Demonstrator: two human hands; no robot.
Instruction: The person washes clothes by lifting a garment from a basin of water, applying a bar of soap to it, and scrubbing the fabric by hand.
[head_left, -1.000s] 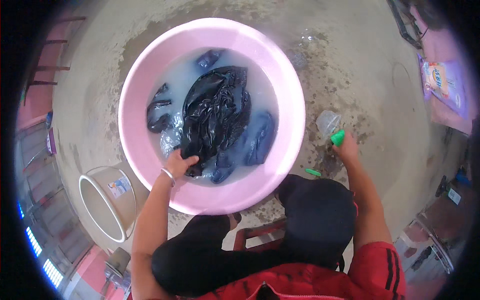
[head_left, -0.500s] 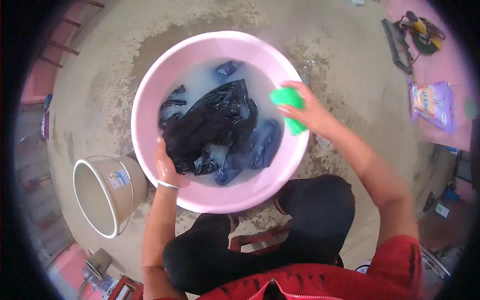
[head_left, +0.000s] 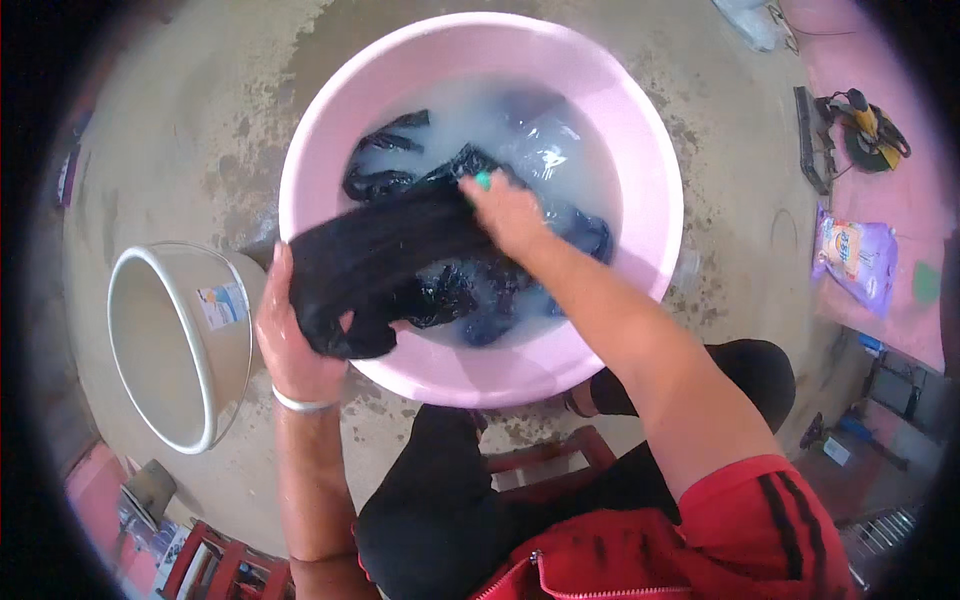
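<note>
A wide pink basin (head_left: 655, 200) holds cloudy water and dark wet clothes. My left hand (head_left: 295, 340), with a white bangle at its wrist, grips the near left end of a black garment (head_left: 385, 255) at the basin's left rim. The cloth stretches across the basin toward my right hand (head_left: 508, 215). That hand is closed around a green scrubber (head_left: 483, 180) and presses on the far part of the garment. Only a small bit of the scrubber shows between my fingers. Dark blue cloth (head_left: 590, 240) lies in the water at the right.
A beige bucket (head_left: 228, 345) with a wire handle stands left of the basin. A red stool (head_left: 605, 450) is under me. On the right lie a purple bag (head_left: 862, 260) and a yellow power cutter (head_left: 868, 130). The concrete floor (head_left: 220, 130) has wet patches.
My right hand has brought the green scrubber from the basin's right side onto the black garment. My left hand has lifted the garment's end up to the left rim.
</note>
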